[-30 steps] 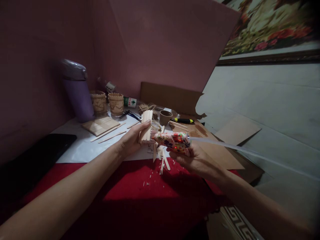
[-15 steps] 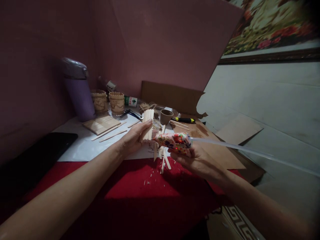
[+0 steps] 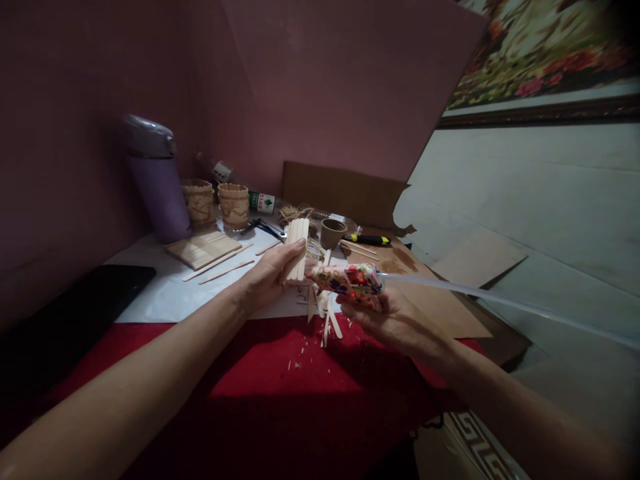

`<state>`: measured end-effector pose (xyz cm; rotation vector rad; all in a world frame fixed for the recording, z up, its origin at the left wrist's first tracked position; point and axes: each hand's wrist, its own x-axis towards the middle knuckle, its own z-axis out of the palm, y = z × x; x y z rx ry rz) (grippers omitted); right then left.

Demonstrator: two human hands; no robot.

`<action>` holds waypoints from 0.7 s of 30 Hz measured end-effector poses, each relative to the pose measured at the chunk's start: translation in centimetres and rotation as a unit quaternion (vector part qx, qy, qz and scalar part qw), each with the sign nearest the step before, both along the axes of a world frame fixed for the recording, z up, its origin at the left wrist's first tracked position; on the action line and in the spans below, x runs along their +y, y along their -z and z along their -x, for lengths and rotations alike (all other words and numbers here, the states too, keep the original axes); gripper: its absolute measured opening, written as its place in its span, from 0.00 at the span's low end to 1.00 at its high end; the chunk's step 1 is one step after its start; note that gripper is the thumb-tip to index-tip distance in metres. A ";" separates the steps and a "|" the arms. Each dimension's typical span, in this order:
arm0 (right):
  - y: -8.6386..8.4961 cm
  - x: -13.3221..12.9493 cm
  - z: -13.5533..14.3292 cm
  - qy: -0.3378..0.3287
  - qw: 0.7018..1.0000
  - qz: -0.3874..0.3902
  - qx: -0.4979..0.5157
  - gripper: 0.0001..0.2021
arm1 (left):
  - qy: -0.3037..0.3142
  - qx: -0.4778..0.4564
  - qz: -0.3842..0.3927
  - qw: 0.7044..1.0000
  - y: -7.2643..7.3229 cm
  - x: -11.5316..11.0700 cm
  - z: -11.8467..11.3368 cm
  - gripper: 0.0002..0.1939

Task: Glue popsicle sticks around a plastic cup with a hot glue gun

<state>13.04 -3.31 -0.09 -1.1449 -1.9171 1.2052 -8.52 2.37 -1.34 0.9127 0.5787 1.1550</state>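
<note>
The left hand (image 3: 267, 273) has its fingers closed around a small panel of wooden sticks (image 3: 298, 250), held above white paper (image 3: 145, 297) spread over a red cloth (image 3: 240, 367). The fingers of the right hand (image 3: 390, 319) grip a flower-patterned glue gun (image 3: 345, 279) (a red light (image 3: 353, 294) glows on it), with a long clear glue stick (image 3: 450, 285) sticking out behind. Its nozzle (image 3: 309, 274) points at the panel's lower right edge; whether they touch, I cannot tell. Loose sticks (image 3: 335, 324) lie below, and a brown pot (image 3: 333, 237) stands beyond.
</note>
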 end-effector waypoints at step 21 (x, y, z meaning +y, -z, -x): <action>-0.2 0.2 0.4 -0.021 0.999 -0.013 0.044 0.16 | 0.000 0.019 -0.003 1.000 0.2 0.1 0.1 0.15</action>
